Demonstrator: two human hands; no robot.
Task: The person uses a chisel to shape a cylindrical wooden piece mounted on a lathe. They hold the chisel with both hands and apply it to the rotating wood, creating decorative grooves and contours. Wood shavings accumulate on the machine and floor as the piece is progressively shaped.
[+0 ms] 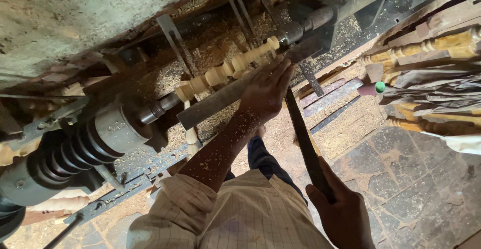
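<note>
Looking down the head view: a pale, bead-and-cove turned wooden spindle (228,68) is mounted between the grey metal headstock with its stepped pulley (95,138) at lower left and the dark metal tailstock centre (305,23) at upper right. Its long axis runs diagonally, lower left to upper right, across and ahead of the body. Just below it, roughly parallel, lies a flat grey steel tool rest bar (220,98). The left hand (265,91) lies on the right end of that bar, fingers reaching to the spindle's upper-right end; whether they touch the wood I cannot tell. It is pressed down over the long dark flat-bladed turning chisel (300,133), which crosses the bar at a steep angle to the spindle. The right hand (340,211) is closed around the chisel's lower end, near the body and well apart from the spindle. The left hand is therefore the nearer one to the workpiece; the two hands are apart, joined only by the tool. Sawdust (200,53) covers the lathe bed and dusts the left forearm. At right, finished yellow-brown turned spindles (426,46) lie stacked, with grey cloth (431,86) over some. A small pink cylinder with a green cap (373,88) lies at the stack's left edge. No readable labels or signs are in view.
</note>
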